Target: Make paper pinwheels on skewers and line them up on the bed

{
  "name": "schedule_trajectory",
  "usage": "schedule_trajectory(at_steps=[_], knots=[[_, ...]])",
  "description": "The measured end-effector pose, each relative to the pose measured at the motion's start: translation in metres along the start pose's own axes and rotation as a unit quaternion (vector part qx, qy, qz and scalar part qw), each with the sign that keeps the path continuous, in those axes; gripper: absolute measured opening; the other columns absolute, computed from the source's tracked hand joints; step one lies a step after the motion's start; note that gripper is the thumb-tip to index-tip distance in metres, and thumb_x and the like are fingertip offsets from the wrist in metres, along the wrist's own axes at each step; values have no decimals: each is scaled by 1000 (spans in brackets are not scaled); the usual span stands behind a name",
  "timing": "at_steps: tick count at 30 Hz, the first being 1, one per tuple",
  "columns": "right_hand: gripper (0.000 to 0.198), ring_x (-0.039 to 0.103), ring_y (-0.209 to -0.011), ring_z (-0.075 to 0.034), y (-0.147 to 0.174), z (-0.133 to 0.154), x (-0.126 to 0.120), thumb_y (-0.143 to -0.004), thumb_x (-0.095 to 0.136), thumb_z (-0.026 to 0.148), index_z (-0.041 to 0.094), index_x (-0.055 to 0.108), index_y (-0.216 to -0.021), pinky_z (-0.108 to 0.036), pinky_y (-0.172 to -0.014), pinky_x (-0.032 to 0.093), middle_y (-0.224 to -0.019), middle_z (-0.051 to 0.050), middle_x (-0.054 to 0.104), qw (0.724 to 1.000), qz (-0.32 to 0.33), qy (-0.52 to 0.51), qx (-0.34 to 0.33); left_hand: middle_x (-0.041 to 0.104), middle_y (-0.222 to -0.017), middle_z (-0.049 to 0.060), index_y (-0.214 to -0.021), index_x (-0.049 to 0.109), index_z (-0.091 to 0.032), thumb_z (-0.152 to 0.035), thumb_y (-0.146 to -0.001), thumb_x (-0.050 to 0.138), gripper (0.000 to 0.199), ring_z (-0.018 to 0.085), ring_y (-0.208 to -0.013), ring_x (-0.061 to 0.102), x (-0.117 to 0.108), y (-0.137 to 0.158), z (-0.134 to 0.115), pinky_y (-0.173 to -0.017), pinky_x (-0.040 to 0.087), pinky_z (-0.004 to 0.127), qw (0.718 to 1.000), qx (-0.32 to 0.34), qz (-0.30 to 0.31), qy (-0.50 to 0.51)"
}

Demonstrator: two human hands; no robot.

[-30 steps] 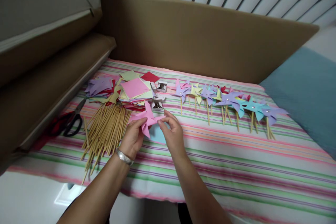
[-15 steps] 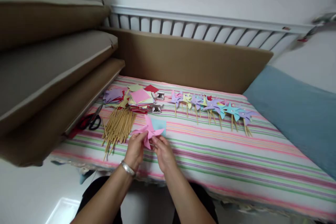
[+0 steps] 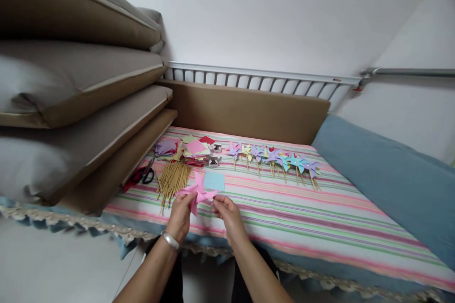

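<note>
A pink paper pinwheel (image 3: 197, 190) with folded blades is pinched in my left hand (image 3: 180, 215), near its centre. My right hand (image 3: 228, 215) is just to the right, thumb and fingertips pressed together close to the tip of one blade. Whether those fingertips touch the blade or hold something small cannot be made out. Behind the pinwheel a light blue paper square (image 3: 214, 181) lies on the striped cloth. A bundle of thin wooden sticks (image 3: 173, 180) is left of my hands.
Stacks of coloured paper squares (image 3: 196, 150) and two small open boxes (image 3: 213, 162) lie further back. Black-handled scissors (image 3: 147, 175) rest by the stacked cushions (image 3: 117, 118). Several finished pinwheels on sticks (image 3: 272, 156) form a row at the back right of the striped cloth (image 3: 302, 218).
My right hand has moved away from the pinwheel's centre towards a blade tip at the right. The left hand keeps hold of the pinwheel. The camera view has tilted upward.
</note>
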State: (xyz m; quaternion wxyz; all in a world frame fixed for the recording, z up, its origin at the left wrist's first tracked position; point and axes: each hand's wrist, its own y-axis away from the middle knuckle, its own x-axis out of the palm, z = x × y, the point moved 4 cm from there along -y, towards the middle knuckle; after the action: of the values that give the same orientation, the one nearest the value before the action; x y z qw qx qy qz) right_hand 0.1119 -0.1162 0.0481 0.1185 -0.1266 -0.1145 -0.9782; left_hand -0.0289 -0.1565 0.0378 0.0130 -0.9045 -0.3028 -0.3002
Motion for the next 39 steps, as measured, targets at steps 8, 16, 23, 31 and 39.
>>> schedule_trajectory(at_steps=[8,16,23,31,39], knots=[[28,58,-72,-15,11,43,15,-62,72,36,17,70,-82,-28,-73,41,-77,-2,69,984,166,59,-33,59,-51,0,-52,63,-12,-22,-54,78,18,8,-48,48,9,25,-16,-52,36,22,988,-70,128,-59],[20,44,-58,-10,27,43,16,-61,73,34,16,65,-65,-22,-59,33,-59,4,57,985,158,60,-41,64,-55,1,-59,68,-14,-21,-55,78,13,9,-50,54,18,45,-29,-55,40,21,978,-102,181,-34],[25,45,-57,-11,31,32,7,-59,75,37,16,60,-60,-23,-60,34,-57,3,54,991,124,35,-36,58,-49,-1,-54,64,-13,-21,-53,78,16,7,-45,46,15,45,-16,-48,33,21,981,-99,159,-44],[26,46,-54,-13,-1,-3,-21,-60,75,40,18,60,-58,-25,-56,36,-55,2,54,995,64,72,4,49,-44,-3,-47,57,-15,-20,-52,75,19,7,-43,37,11,18,26,-46,26,23,986,-73,118,-97],[28,58,-63,-19,-59,-33,-28,-57,75,43,18,69,-68,-32,-66,46,-64,-4,65,991,-9,129,16,54,-49,-2,-52,62,-15,-19,-57,70,11,9,-46,44,23,-76,-38,-48,32,22,988,38,91,-118]])
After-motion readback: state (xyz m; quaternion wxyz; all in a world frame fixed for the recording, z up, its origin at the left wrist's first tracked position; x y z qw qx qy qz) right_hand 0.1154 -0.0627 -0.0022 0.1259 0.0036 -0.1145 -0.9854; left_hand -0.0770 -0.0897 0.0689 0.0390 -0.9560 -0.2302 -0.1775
